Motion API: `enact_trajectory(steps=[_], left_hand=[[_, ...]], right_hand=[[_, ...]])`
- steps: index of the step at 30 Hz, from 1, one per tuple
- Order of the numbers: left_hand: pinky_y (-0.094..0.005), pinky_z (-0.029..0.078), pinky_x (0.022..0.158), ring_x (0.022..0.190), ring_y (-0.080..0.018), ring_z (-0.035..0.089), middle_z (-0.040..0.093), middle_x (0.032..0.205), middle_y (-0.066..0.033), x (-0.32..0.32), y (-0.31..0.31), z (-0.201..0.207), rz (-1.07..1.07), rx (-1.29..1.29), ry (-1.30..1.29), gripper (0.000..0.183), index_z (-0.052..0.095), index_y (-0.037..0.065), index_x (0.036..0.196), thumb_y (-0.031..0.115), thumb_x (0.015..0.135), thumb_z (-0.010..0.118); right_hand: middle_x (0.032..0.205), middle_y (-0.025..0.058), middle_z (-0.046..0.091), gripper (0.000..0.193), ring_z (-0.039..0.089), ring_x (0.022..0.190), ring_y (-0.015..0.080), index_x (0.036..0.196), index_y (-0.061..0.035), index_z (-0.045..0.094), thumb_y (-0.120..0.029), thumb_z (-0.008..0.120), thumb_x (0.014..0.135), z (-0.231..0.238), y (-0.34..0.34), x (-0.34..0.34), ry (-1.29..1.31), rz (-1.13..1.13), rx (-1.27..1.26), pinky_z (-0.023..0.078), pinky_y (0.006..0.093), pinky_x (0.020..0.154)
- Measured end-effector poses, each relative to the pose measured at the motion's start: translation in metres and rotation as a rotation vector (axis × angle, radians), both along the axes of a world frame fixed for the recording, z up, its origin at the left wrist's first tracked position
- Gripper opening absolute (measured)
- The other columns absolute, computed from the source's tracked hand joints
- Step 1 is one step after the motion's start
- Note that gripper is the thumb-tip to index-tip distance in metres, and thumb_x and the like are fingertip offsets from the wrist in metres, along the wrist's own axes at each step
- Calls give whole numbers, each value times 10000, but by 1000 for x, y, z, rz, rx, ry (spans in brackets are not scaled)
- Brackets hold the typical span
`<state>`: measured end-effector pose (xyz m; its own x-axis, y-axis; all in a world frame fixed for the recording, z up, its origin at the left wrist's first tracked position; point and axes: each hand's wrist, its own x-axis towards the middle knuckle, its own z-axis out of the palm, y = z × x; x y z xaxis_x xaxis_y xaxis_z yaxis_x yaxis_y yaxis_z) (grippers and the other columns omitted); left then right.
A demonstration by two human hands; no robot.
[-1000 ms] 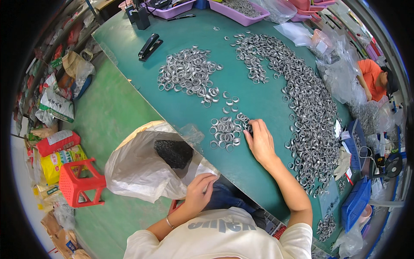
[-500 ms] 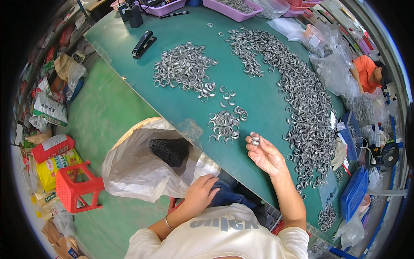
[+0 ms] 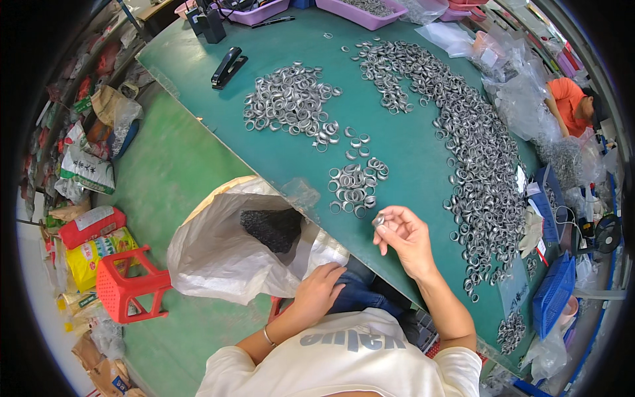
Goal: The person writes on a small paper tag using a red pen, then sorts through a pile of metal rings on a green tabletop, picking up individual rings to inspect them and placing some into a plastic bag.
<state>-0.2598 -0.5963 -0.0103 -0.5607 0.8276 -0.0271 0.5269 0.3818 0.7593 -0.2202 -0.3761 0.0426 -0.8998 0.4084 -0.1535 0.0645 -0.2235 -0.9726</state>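
My right hand (image 3: 405, 239) is raised over the near edge of the green table, pinching a silver metal ring (image 3: 378, 221) between thumb and fingers. Whether more than one ring is in that pinch cannot be made out. Just beyond it lies a small group of rings (image 3: 354, 187), with a larger pile (image 3: 291, 98) farther to the left. A long, curved heap of rings (image 3: 473, 152) stretches along the right side. My left hand (image 3: 320, 292) lies flat on my lap beside the mouth of a white woven sack (image 3: 218, 264), its fingers stretched out and holding nothing. Something black sits inside the sack.
A black stapler (image 3: 229, 67) lies on the far left of the table (image 3: 198, 86). Purple trays (image 3: 367, 13) line the back. Blue baskets (image 3: 554, 294) and plastic bags stand at the right, near a person in orange (image 3: 570, 106). A red stool (image 3: 126, 284) is on the floor at left.
My right hand has turned and shifted slightly left and nearer, still pinching. My left hand stays on my lap. The whole view has shifted a little.
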Motion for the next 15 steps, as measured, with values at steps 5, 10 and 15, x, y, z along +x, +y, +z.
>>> enact_trajectory(steps=[5, 10, 15], left_hand=[[-391, 493, 887, 1062, -324, 585, 595, 1181, -121, 0, 0, 2, -6, -3, -3, 349, 615, 43, 1154, 112, 821, 691], [-395, 494, 882, 1055, -328, 587, 597, 1173, -123, -2, 3, 4, -24, -4, 0, 339, 615, 38, 1145, 107, 822, 690], [-398, 498, 880, 1050, -325, 592, 599, 1169, -125, -2, 3, 2, -18, 6, -3, 344, 615, 29, 1143, 93, 815, 696]], right_hand=[[963, 127, 602, 282, 622, 700, 207, 1076, 17, 612, -6, 700, 809, -7, 4, -4, -143, -90, 932, 505, 325, 611], [938, 157, 586, 352, 606, 671, 264, 1104, 22, 612, -12, 728, 773, -20, 13, 0, -235, -43, 1014, 500, 363, 634], [807, 89, 571, 380, 520, 592, 146, 1082, 18, 631, -18, 782, 736, -11, 35, 9, -294, -128, 893, 473, 296, 565]])
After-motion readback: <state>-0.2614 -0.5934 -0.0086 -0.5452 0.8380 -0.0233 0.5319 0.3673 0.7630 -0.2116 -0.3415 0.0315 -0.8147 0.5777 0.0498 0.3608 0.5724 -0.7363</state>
